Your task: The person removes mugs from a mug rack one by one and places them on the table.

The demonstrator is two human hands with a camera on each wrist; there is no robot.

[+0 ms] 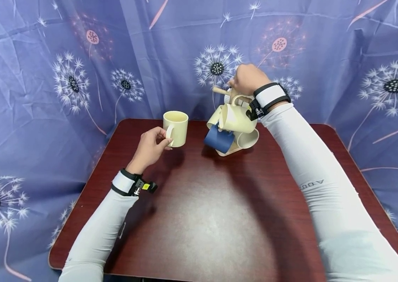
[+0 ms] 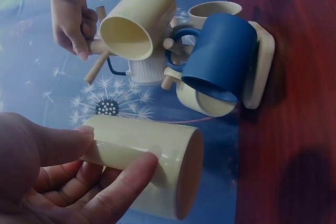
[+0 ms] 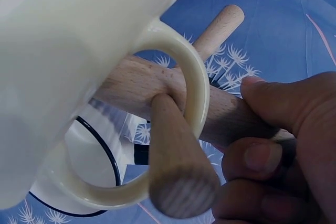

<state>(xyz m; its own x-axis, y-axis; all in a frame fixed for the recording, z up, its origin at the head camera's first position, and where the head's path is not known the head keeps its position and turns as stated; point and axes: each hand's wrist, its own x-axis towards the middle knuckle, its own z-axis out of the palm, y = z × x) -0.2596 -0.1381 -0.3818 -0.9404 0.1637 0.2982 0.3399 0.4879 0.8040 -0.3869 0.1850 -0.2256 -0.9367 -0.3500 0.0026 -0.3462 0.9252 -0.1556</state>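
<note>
My left hand (image 1: pixel 150 148) pinches the handle of a pale yellow mug (image 1: pixel 179 131), held upright above the table's back left part. In the left wrist view, thumb and fingers lie along the handle. My right hand (image 1: pixel 249 78) grips the top of the wooden post (image 3: pixel 223 114) of a mug tree, as the right wrist view shows. On the tree's pegs hang a pale yellow mug (image 2: pixel 149 17), a blue mug (image 2: pixel 223 51), a white ribbed mug (image 2: pixel 147 71) with a dark handle, and other cream mugs. One peg (image 3: pixel 181 166) passes through a mug's handle.
The mug tree's wooden base (image 2: pixel 261 66) is near the back edge of the dark red table (image 1: pixel 199 219). A blue curtain (image 1: pixel 170 58) with dandelion prints hangs behind and at both sides. One bare peg (image 1: pixel 220 90) sticks out left near the tree's top.
</note>
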